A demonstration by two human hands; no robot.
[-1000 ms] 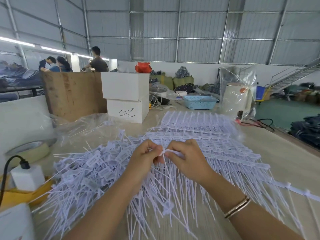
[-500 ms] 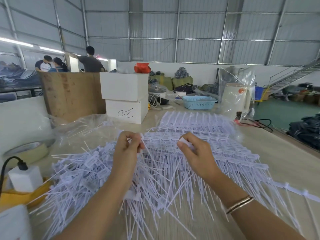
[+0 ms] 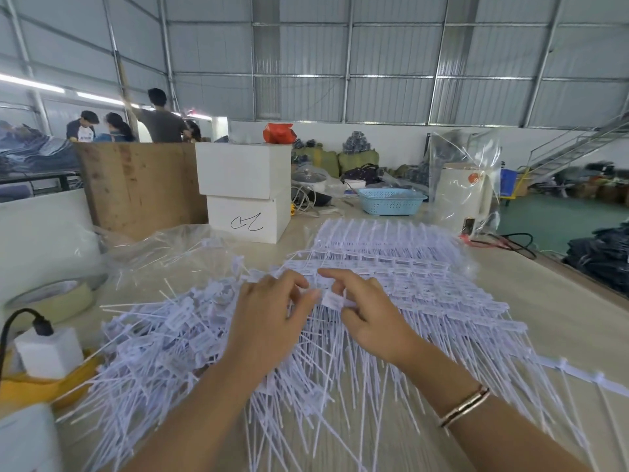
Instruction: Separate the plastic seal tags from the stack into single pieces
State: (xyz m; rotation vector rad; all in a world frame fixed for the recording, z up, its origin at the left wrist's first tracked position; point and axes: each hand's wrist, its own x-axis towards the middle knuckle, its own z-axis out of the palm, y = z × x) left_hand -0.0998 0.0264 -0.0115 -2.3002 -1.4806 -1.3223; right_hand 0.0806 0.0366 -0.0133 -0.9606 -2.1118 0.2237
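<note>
A white seal tag (image 3: 335, 300) sits between the two hands over the middle of the table (image 3: 558, 311), its small flat head pinched between the thumb and fingers of the right hand (image 3: 369, 316); its thin tail cannot be picked out from the strips below it, so the way it points is unclear. The left hand (image 3: 269, 321) lies just beside it with fingers curled and fingertips meeting at the tag's left edge, though whether they actually grip it cannot be told. Under and behind the hands lies the stack of joined tags (image 3: 425, 287), rows of heads running left to right across the table, with the long tails lying along the table toward the person and fanning out at the near edge. To the left spreads a loose heap of separated tags (image 3: 163, 338), their long axes crossing in many directions. A bracelet (image 3: 464, 405) circles the right wrist. Farther left are a roll of tape (image 3: 51, 298) and a white plug block (image 3: 49, 350) with a black cable. Beyond the stack stand two stacked white boxes (image 3: 246, 190) and a blue basket (image 3: 391, 201).
</note>
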